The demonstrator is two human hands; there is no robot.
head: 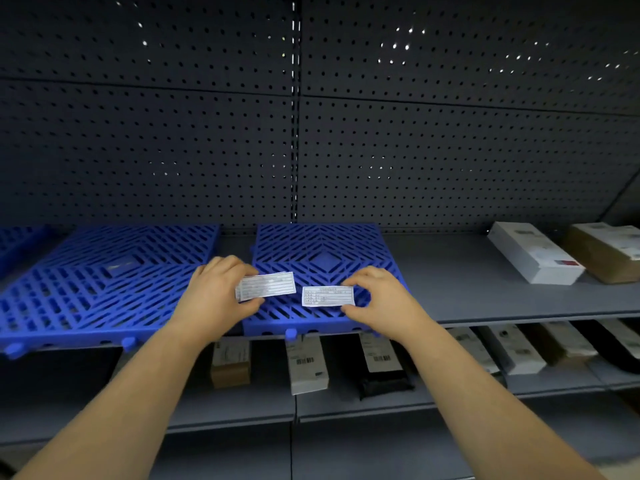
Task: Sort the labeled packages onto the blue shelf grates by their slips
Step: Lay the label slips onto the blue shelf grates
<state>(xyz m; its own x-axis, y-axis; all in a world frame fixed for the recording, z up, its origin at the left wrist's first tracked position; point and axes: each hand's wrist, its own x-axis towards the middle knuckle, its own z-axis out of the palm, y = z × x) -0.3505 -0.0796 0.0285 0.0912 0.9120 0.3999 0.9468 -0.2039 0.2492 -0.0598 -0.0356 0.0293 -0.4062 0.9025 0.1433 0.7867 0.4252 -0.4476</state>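
Note:
Two blue shelf grates lie side by side on the grey shelf, one on the left (104,282) and one in the middle (322,251). My left hand (214,292) pinches a small stack of white paper slips (268,285) over the gap between them. My right hand (384,299) holds a single printed slip (328,296) by its right end, low over the front of the middle grate. A white package (533,252) and a brown package (606,252) with labels lie on the same shelf at the far right.
Bare grey shelf (450,271) separates the middle grate from the packages. The lower shelf (346,407) holds several labeled boxes and a black bag (381,372). A dark pegboard wall (311,133) closes the back. Another blue grate edge (14,237) shows at far left.

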